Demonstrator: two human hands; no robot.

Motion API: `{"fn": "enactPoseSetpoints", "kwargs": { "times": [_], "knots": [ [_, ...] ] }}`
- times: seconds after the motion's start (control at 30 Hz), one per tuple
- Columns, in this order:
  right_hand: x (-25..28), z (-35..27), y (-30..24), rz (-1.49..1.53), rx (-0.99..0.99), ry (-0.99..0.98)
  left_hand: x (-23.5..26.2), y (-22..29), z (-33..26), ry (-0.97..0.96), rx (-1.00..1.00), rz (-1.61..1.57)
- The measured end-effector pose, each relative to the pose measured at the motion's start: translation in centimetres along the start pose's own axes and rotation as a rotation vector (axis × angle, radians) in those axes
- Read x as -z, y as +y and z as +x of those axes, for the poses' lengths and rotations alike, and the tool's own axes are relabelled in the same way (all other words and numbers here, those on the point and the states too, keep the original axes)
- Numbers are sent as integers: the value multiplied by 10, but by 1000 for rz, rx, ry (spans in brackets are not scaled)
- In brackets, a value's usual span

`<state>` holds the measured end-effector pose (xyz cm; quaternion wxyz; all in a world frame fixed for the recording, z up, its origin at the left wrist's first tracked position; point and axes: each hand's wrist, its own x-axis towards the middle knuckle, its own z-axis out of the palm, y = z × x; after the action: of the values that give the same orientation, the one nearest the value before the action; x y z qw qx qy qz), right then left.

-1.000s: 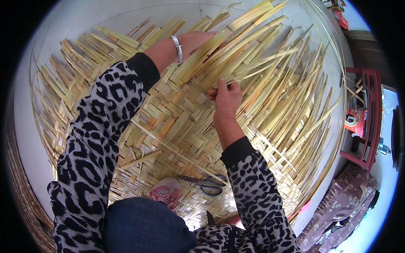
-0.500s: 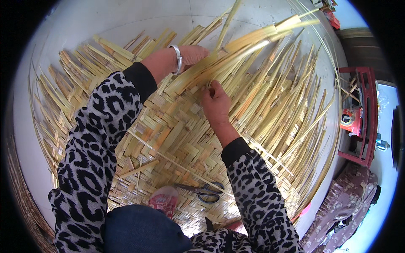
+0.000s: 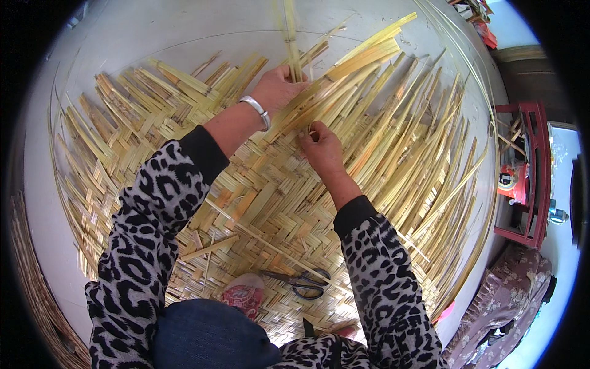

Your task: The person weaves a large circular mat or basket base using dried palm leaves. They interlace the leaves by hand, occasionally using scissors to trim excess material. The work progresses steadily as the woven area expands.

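Our left hand [image 3: 279,89] is closed on an upright strip [image 3: 290,37] running away from us, and our right hand [image 3: 321,144], just beside, pinches a strip of the mat [image 3: 264,203].

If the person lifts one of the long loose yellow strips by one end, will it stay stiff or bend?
The strips are long, thin and flat, so one would probably bow springily rather than hang limp. The strip raised by the left hand stands nearly straight, suggesting some stiffness. They look light, and woven ones in the mat bend without visible breaks.
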<state>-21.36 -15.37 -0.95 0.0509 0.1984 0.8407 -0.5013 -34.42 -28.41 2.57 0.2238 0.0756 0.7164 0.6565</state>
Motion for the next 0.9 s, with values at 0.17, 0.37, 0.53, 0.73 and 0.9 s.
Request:
{"fn": "enactPoseSetpoints", "kwargs": {
  "times": [0.17,0.37,0.53,0.73,0.9],
  "knots": [
    [1,2,6,128,-30,-23,7,1,5,-131,126,-380],
    [-2,7,18,113,-32,-7,27,-3,1,0,104,-248],
    [-3,8,9,-45,-57,22,55,-20,-9,225,101,-247],
    [-16,-13,-22,-648,187,50,81,-59,-40,444,336,-275],
    [-9,-17,-43,-717,164,49,105,-67,-38,376,286,-440]
  ]
}}
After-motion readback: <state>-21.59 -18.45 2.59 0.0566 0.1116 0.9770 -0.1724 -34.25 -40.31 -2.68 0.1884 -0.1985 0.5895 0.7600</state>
